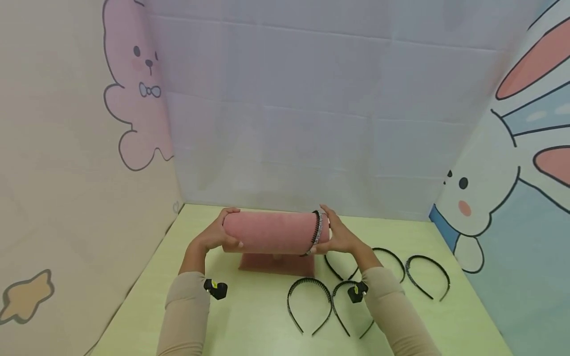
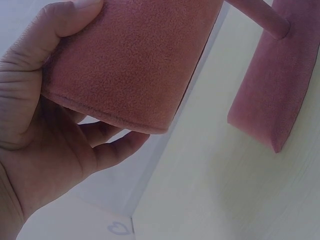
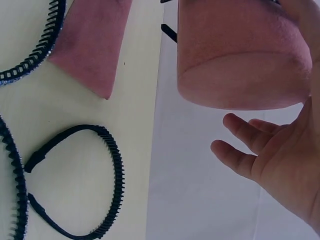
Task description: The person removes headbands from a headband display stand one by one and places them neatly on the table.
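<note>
A pink velvety headband display stand has a horizontal roll (image 1: 271,232) carried on a stem (image 2: 260,17) above a flat base (image 1: 276,264). My left hand (image 1: 218,233) grips the roll's left end, thumb (image 2: 75,15) across the front and fingers round the far side. Near the roll's right end a black toothed headband (image 1: 318,230) with a glittery outer face arches over it. At that end my right hand (image 1: 340,235) holds the headband between thumb and index finger. Its other fingers (image 3: 240,135) stretch past the roll's end face (image 3: 245,82).
Several more black headbands lie on the pale green table, among them one in front of the stand (image 1: 308,280) and one at far right (image 1: 427,257). White cloth (image 1: 285,123) hangs behind; cartoon-printed walls (image 1: 485,198) flank both sides.
</note>
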Motion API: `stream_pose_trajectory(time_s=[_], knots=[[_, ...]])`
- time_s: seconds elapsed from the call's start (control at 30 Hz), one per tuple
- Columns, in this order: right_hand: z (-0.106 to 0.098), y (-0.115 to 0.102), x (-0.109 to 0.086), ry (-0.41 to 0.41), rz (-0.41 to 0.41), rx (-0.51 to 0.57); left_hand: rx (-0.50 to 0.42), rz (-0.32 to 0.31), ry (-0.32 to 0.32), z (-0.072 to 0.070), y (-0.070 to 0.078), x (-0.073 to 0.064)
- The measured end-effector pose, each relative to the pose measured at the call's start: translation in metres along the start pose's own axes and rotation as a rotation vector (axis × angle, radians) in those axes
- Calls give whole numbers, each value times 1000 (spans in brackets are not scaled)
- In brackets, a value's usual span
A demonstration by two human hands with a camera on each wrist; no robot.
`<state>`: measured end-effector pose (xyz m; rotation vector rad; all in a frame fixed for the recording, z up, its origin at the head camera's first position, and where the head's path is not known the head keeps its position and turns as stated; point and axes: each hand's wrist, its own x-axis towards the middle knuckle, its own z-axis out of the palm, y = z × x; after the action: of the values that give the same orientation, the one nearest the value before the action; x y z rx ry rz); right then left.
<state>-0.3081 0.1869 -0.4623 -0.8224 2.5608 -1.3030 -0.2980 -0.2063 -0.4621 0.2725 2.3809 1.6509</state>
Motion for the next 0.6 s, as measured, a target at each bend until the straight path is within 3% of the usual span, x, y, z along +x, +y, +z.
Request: stream_pose_trajectory(time_s=[0.2,0.6], knots=[[-5,-2,0,7,-29,-41,-5,2,-5,1,1,-1],[-11,4,-11,44,2,69,-15,13,-5,1,4,-4]])
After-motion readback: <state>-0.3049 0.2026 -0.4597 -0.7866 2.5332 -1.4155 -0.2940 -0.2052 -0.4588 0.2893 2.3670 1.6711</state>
